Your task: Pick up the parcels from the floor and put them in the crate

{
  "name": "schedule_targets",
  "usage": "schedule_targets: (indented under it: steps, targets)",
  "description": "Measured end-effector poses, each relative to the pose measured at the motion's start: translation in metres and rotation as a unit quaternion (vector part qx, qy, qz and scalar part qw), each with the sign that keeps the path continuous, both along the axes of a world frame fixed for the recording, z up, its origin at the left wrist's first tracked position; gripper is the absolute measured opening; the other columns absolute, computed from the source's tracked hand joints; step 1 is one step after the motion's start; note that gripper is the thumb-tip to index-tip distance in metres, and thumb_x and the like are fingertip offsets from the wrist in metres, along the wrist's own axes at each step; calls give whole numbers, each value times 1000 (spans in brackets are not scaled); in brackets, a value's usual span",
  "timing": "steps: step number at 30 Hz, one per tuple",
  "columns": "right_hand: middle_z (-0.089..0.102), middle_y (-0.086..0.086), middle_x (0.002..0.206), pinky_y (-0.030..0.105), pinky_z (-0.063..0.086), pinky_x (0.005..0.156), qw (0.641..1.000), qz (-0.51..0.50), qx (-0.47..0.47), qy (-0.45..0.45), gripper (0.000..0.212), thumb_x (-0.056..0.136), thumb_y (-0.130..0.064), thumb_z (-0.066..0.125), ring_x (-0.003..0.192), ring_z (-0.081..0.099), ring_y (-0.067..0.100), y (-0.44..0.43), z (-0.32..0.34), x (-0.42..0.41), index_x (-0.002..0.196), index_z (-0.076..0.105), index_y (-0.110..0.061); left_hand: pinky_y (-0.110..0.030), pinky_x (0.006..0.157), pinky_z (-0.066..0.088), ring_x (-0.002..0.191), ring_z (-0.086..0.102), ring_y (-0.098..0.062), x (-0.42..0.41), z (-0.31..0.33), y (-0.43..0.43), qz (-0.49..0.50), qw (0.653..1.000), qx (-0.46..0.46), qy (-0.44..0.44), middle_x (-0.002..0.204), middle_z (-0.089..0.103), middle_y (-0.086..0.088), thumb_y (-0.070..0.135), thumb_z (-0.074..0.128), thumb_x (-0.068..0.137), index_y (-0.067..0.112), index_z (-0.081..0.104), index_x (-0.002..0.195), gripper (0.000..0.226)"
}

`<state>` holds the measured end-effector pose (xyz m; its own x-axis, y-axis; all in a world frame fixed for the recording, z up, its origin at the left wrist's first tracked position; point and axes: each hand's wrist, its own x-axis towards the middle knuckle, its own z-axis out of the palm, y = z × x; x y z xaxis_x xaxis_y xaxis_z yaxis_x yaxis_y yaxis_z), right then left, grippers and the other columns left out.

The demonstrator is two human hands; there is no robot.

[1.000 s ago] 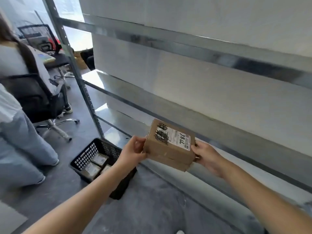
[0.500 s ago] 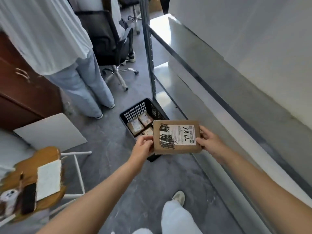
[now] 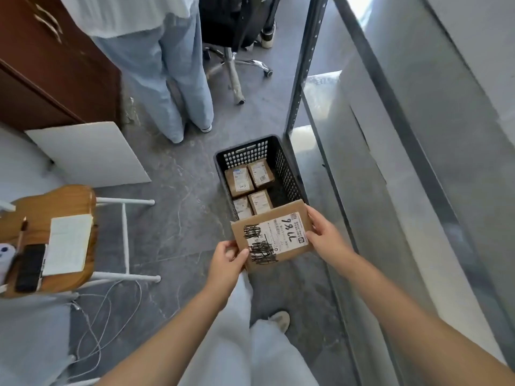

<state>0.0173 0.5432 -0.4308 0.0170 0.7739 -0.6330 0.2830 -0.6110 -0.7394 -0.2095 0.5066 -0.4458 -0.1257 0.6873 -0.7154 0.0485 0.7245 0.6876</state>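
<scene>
Grey marbled floor runs under everything, and the black perforated plastic crate standing on it serves as the fixed mark. Far left of the crate stands a dark red-brown wooden cabinet. A flat white board lies on the floor left of the crate, and nearer the camera on that side is a round wooden stool with white legs carrying a white notebook. Beyond the crate, a bystander in pale blue jeans stands beside a black office chair.

Four small brown cardboard packets lie flat inside the crate, toward its far and left parts. Over the crate's near end hangs the flat brown cardboard parcel with a white label and black scribbles, above the rim and not yet inside. The left hand pinches its near-left corner, thumb on top. The right hand grips its right edge, so the hands are apart, both clamped on the parcel. Just right of the crate rises the grey metal shelving rack.

The bare space in the crate looks narrower than the parcel, so it may land tilted on the packets or catch the near rim. Released unevenly, it could pivot off the corner pinch and drop outside the crate. The right hand could also knock the rack close beside it.
</scene>
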Motion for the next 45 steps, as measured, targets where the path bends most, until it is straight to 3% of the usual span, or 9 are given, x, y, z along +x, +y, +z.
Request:
schedule_targets:
  steps: [9,13,16,21,26,30,36,39,45]
  targets:
    - [52,-12,141,14,45,85,995,6,-47,-83,63,101,-5,42,120,54,6,111,-86,13,152,27,-38,-46,93,54,101,69,-23,31,-101,101,9,998,-61,2,109,73,-8,18,57,98,8,50,119,24]
    - [57,-9,135,19,48,88,993,5,-62,-103,61,101,-3,43,120,56,10,150,-150,21,150,33,-37,-49,90,55,97,70,-24,36,-169,143,-27,996,-86,8,102,74,-5,23,57,98,18,52,105,10]
    - [61,-12,130,33,51,98,991,24,-82,-102,60,100,-5,45,117,59,10,169,-203,21,148,34,-40,-41,85,55,90,68,-21,35,-221,165,-27,993,-101,54,98,73,-2,25,58,96,20,50,96,10]
    - [56,-18,134,23,48,94,981,118,-134,-68,61,102,-16,47,117,56,4,193,-288,11,152,23,-42,-38,84,49,96,62,-29,33,-301,184,-53,975,-143,164,104,65,-5,34,51,99,15,47,104,20]
    - [51,-15,143,32,45,103,960,185,-175,-115,60,102,-24,47,124,53,10,203,-370,14,153,21,-41,-33,73,37,102,58,-35,42,-367,189,-95,938,-216,254,108,64,-15,34,45,102,2,58,109,35]
    - [50,-17,138,29,46,84,944,215,-193,-161,58,100,-26,46,112,53,10,197,-408,14,153,23,-37,-32,66,36,84,53,-29,55,-403,186,-113,919,-269,265,105,66,-14,34,43,103,2,62,106,37]
    - [60,-3,129,30,49,81,969,-20,-195,-153,45,101,-25,45,97,60,15,198,-430,31,145,34,-23,-28,66,43,93,61,-18,85,-412,220,-85,962,-138,218,115,65,1,31,48,102,16,56,126,29]
    - [63,7,125,34,54,77,935,-200,-284,-67,43,102,-30,47,100,64,22,180,-434,30,139,34,-14,-31,86,48,112,60,-18,96,-416,258,-142,969,-33,201,126,64,2,25,51,100,25,56,134,34]
    - [58,13,128,40,52,94,834,-444,-325,37,57,93,-31,64,114,60,29,163,-461,6,138,35,-13,-27,90,40,118,55,-19,128,-443,315,-322,937,10,134,131,60,0,18,54,100,25,58,134,35]
